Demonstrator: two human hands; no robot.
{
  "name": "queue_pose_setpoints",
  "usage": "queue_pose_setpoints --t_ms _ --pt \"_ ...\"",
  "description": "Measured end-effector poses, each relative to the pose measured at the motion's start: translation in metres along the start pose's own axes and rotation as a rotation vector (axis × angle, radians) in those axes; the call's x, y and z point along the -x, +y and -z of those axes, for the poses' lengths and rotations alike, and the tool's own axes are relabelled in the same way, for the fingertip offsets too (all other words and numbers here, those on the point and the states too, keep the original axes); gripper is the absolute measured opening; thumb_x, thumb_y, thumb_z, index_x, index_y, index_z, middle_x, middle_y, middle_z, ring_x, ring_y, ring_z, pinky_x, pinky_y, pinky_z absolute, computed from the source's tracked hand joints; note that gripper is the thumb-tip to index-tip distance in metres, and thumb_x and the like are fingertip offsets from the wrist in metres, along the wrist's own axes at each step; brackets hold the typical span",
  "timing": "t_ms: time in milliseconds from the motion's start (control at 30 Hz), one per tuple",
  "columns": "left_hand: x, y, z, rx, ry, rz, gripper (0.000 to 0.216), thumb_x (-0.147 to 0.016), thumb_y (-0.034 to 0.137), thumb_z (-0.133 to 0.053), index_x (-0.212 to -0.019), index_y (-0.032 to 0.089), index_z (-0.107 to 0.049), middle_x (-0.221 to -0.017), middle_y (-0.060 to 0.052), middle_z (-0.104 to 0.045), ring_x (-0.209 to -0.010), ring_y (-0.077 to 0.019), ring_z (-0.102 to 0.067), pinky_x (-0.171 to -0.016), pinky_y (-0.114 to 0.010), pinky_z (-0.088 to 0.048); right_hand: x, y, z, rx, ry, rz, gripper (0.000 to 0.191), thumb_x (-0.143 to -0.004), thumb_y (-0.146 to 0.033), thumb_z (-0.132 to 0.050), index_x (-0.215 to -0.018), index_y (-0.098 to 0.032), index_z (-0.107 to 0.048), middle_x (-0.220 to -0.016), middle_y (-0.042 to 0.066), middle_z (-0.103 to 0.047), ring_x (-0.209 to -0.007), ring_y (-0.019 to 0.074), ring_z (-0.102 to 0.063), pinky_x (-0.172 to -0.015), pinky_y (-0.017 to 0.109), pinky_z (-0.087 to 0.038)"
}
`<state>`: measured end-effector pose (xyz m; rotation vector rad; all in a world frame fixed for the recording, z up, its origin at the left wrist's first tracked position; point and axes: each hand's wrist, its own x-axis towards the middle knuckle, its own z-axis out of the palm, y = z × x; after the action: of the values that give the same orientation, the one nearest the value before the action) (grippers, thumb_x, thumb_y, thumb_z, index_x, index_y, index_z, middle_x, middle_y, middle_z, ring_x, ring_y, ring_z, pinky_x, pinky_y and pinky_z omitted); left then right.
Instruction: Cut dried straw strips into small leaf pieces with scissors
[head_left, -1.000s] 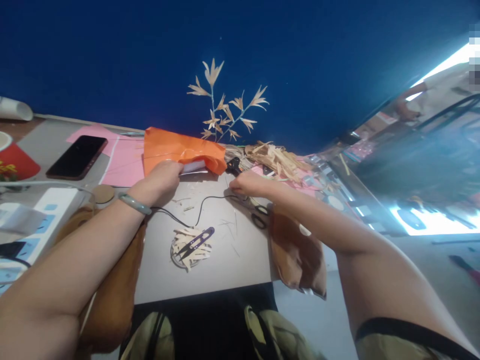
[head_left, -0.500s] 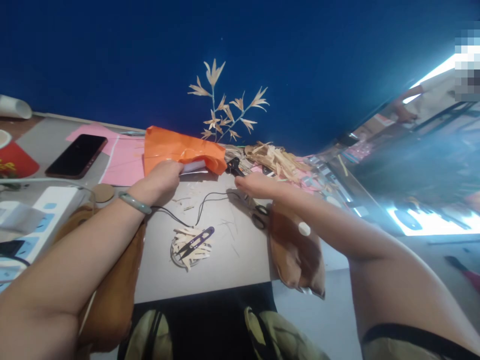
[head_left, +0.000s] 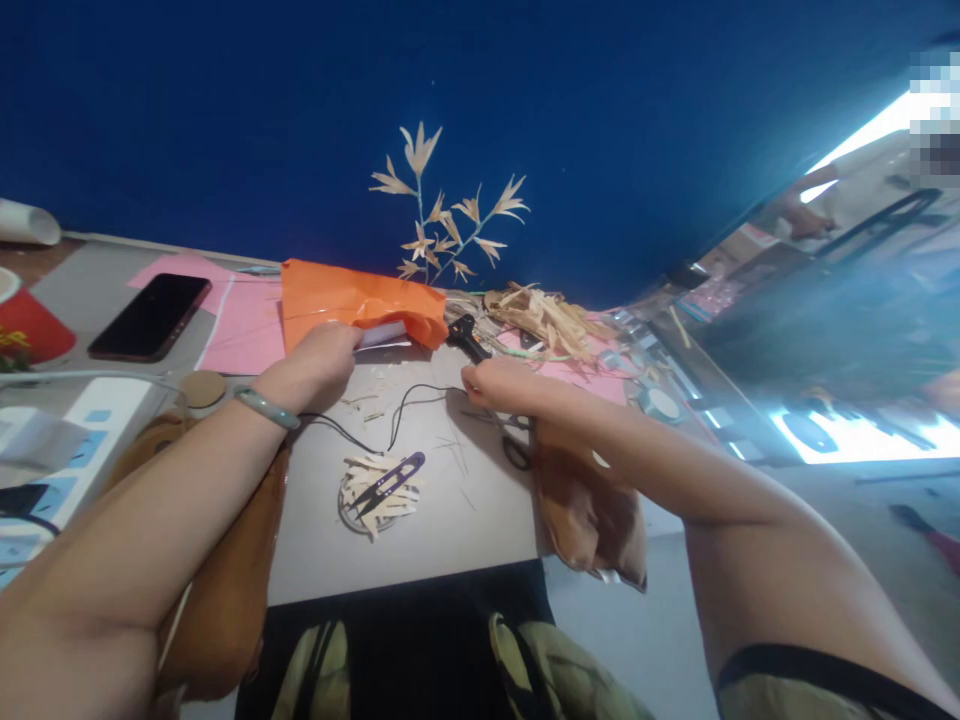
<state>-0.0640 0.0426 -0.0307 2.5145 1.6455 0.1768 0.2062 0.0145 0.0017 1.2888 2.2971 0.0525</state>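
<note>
My left hand [head_left: 322, 355], with a bangle on its wrist, is closed on the near edge of a glossy orange sheet [head_left: 352, 295]. A white, folded-looking edge shows beside its fingers. My right hand [head_left: 499, 385] is closed just below a black tool [head_left: 466, 338], perhaps a glue gun. A thin black cord [head_left: 401, 405] runs up to its fingertips; whether they pinch it cannot be made out. Scissors [head_left: 517, 450] lie partly under the right forearm. Nearer me, purple thread snips [head_left: 390, 482] rest on a round dish [head_left: 345, 515] heaped with pale strips [head_left: 371, 470].
Behind the orange sheet stands a branch with pale husk-like flowers [head_left: 420, 150]. Dry husks [head_left: 547, 315] are piled to its right. A phone [head_left: 154, 315] lies on pink paper [head_left: 244, 320]. A power strip [head_left: 112, 410] and brown pouches [head_left: 225, 590] flank the work area. Another person's hand [head_left: 810, 222] shows far right.
My right hand has shifted slightly down and toward me, showing more of the black tool. My left hand stays at the orange sheet. The whole view has slid slightly left.
</note>
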Motion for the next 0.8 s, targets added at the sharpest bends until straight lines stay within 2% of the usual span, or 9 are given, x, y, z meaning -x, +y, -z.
queue_pose_setpoints --t_ms 267,433,533,633,800 --pt "-0.002 -0.003 -0.004 0.031 0.007 -0.023 0.024 -0.071 0.012 -0.046 -0.082 0.015 -0.068 -0.084 -0.014 -0.068 -0.075 -0.0261 -0.062 -0.068 -0.032 -0.043 0.005 0.005 0.012 -0.178 -0.039 -0.117 0.02 -0.076 -0.025 -0.056 -0.089 -0.018 -0.071 -0.09 0.011 -0.072 -0.078 0.0221 -0.064 -0.06 0.027 -0.037" --pt "-0.002 -0.004 -0.004 0.029 0.017 -0.039 0.026 -0.071 0.015 -0.047 -0.085 0.015 -0.069 -0.086 -0.015 -0.068 -0.077 -0.0271 -0.061 -0.07 -0.033 -0.043 0.018 -0.006 0.017 -0.224 -0.153 -0.043 0.017 -0.074 -0.023 -0.058 -0.084 -0.017 -0.071 -0.082 0.01 -0.071 -0.07 0.0201 -0.062 -0.056 0.026 -0.035" --pt "0.0 -0.003 -0.002 0.039 0.022 -0.039 0.026 -0.072 0.015 -0.047 -0.086 0.016 -0.068 -0.086 -0.014 -0.068 -0.076 -0.0265 -0.061 -0.068 -0.033 -0.043 0.024 -0.011 0.018 -0.399 -0.227 0.07 0.017 -0.074 -0.017 -0.056 -0.082 -0.015 -0.071 -0.079 0.007 -0.071 -0.065 0.0154 -0.059 -0.056 0.023 -0.037" --pt "0.0 -0.002 -0.002 0.05 0.018 -0.035 0.024 -0.071 0.016 -0.047 -0.083 0.017 -0.068 -0.083 -0.013 -0.067 -0.074 -0.0256 -0.061 -0.065 -0.032 -0.042 0.027 -0.005 0.02 -0.621 -0.216 0.168 0.021 -0.081 -0.019 -0.051 -0.085 -0.013 -0.07 -0.079 0.006 -0.069 -0.066 0.0128 -0.057 -0.059 0.021 -0.039" --pt "-0.006 -0.004 -0.007 0.003 0.005 -0.005 0.025 -0.073 0.017 -0.045 -0.083 0.016 -0.068 -0.084 -0.015 -0.068 -0.075 -0.027 -0.061 -0.067 -0.033 -0.042 0.031 0.014 0.026 -0.89 -0.122 0.117 0.026 -0.086 -0.035 -0.052 -0.091 -0.013 -0.065 -0.074 0.001 -0.059 -0.061 0.0095 -0.048 -0.054 0.02 -0.035"
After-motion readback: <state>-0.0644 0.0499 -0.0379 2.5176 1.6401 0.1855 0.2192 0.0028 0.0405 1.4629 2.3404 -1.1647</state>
